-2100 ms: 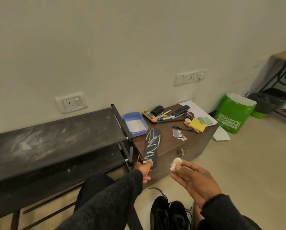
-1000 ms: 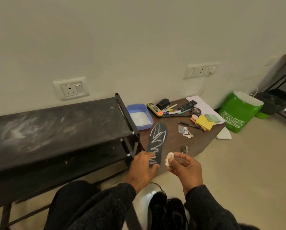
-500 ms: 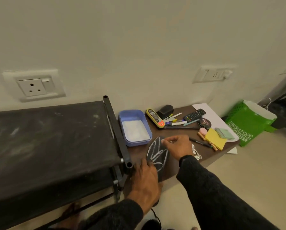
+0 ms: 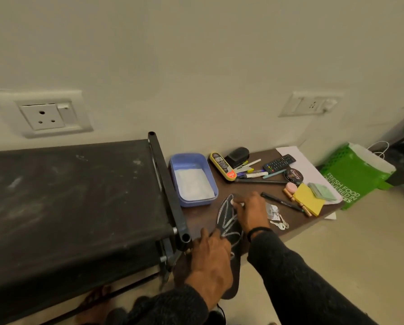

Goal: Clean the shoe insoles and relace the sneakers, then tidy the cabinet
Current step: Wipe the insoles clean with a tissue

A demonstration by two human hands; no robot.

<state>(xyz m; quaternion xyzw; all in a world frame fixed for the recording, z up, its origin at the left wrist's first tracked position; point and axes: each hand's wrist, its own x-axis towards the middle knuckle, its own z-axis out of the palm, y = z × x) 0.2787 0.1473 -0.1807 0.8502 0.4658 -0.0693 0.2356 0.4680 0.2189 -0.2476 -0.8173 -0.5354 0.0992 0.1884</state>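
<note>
A black insole (image 4: 229, 227) streaked with white squiggly lines lies on the low brown cabinet (image 4: 203, 219), its heel end sticking out over the front edge. My left hand (image 4: 211, 259) holds the insole's lower half down. My right hand (image 4: 250, 212) pinches a small white wad (image 4: 237, 203) and presses it on the insole's toe end. A blue tub (image 4: 192, 179) with white powder stands just beyond the insole. The sneakers are almost out of view at the bottom edge.
A black metal shoe rack (image 4: 79, 202) stands to the left, touching the cabinet. On the cabinet lie a remote (image 4: 278, 163), pens (image 4: 255, 175), a polish tin (image 4: 294, 176), yellow sticky notes (image 4: 310, 202) and keys (image 4: 279, 223). A green bag (image 4: 353, 175) sits on the floor at right.
My right hand brought the white wad from mid-air down onto the insole's toe end. My left hand slid onto the insole's lower half. The view moved closer and lower.
</note>
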